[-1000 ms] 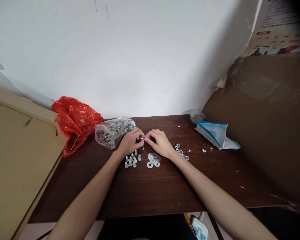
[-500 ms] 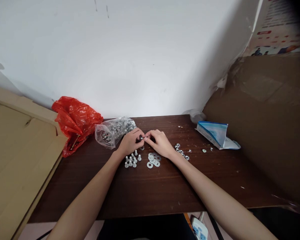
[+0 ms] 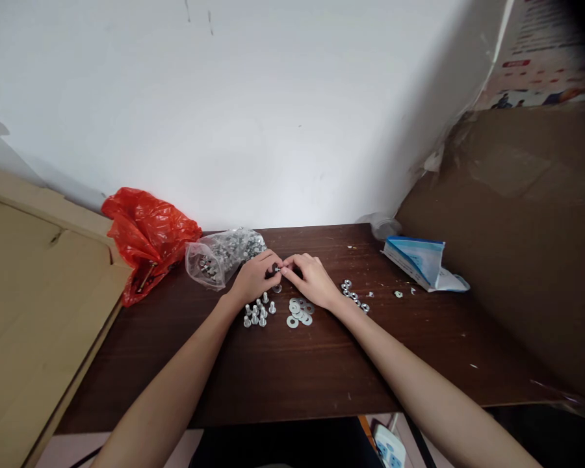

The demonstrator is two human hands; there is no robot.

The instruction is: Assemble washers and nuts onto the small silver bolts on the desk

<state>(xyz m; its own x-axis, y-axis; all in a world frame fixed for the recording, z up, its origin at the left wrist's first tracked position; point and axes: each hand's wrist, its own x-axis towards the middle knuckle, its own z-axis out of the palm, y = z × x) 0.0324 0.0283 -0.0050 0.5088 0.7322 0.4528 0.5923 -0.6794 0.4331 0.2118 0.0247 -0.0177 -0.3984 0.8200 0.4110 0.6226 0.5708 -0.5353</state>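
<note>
Both hands meet over the middle of the dark table (image 3: pixel 292 383). My left hand (image 3: pixel 257 276) is closed on a small metal bolt (image 3: pixel 276 268), mostly covered by the fingers. My right hand (image 3: pixel 312 278) pinches at the bolt's end with thumb and forefinger; any small part between those fingertips is too small to name. A washer (image 3: pixel 277 288) lies just beneath the hands. Several bolts (image 3: pixel 255 318) stand below my left hand. Flat washers (image 3: pixel 300 312) lie in an overlapping pile below the fingertips. Several nuts (image 3: pixel 354 297) sit right of my right wrist.
A clear bag of metal parts (image 3: pixel 224 255) lies behind my left hand, beside a red plastic bag (image 3: pixel 151 237). Cardboard (image 3: pixel 43 292) borders the left side, and a large box (image 3: pixel 511 247) the right. A blue and white packet (image 3: pixel 414 260) lies at the back right.
</note>
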